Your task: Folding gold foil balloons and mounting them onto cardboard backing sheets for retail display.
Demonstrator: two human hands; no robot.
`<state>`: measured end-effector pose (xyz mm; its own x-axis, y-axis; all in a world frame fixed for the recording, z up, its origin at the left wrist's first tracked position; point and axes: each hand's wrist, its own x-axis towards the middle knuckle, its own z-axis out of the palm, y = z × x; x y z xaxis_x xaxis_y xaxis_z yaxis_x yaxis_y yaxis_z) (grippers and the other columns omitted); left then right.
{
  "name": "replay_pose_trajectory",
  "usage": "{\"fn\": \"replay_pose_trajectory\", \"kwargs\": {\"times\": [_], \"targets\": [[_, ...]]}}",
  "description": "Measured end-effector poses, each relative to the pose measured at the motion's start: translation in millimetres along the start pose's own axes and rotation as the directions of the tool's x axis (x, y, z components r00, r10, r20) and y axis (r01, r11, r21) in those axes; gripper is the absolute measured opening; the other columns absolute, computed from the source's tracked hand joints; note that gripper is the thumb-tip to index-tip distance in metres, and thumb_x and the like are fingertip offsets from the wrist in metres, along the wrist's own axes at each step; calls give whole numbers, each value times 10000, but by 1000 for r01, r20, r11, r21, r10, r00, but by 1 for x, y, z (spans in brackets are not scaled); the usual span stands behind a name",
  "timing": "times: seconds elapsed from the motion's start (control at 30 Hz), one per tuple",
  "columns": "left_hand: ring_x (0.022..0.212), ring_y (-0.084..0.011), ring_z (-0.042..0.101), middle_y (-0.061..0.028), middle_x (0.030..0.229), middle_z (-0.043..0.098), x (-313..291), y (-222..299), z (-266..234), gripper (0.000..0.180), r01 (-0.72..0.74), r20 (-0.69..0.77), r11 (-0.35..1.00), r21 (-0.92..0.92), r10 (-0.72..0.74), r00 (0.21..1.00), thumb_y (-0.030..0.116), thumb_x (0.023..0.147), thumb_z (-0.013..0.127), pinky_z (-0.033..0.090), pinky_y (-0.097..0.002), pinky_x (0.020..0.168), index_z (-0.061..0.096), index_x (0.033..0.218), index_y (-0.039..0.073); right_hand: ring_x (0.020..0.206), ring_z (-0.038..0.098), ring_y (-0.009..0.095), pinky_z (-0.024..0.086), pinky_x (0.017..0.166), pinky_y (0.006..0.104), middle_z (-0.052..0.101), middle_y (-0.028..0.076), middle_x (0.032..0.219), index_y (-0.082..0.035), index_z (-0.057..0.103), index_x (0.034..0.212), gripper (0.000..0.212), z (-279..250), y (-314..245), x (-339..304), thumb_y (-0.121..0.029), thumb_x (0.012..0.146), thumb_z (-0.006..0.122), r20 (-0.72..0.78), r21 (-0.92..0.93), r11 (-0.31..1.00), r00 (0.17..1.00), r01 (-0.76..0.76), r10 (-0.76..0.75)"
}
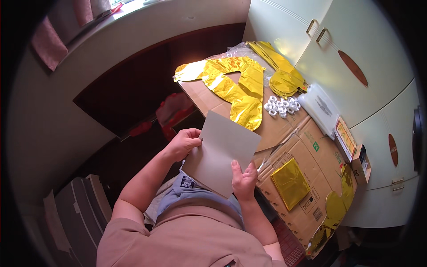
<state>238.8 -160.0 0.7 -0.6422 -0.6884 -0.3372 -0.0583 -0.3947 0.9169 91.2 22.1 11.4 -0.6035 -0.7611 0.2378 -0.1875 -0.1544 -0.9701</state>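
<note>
Our left hand (183, 144) and right hand (243, 180) pinch a rigid rectangular grey sheet (222, 149); a square gold foil packet (290, 184) lies folded, the angular gold foil balloon (254, 84), we judge, not yet

A home: pink curtain (50, 46), cupboards (356, 100)

I'm seeing the head camera sitting near, looking down from above and behind the grip of the left hand (186, 143) and right hand (244, 181); its fisheye is spreading wide, catching the window (130, 5) beyond the grip leftward, the cabinet (373, 51) rightward.
</note>
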Motion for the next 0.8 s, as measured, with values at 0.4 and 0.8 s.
{"fn": "replay_pose_trajectory", "kwargs": {"times": [0.4,0.8], "targets": [[720,-130,607,-44,851,663,86,-9,-80,168,158,101,977,-146,-144,984,40,823,571,515,-281,677,667,958,13,758,588,124,494,714,290,676,76,864,47,617,1000,170,59,21,69,-96,920,662,-60,-57,992,993,-109,106],[972,-300,688,-195,1094,700,120,5,-140,324,473,566,601,-644,-42,824,139,897,500,517,-435,960,640,1105,-67,819,559,69,478,732,244,643,32,921,25,594,1027,143,103,20,123,-68,930,645,30,-3,981,980,-195,195]]}}
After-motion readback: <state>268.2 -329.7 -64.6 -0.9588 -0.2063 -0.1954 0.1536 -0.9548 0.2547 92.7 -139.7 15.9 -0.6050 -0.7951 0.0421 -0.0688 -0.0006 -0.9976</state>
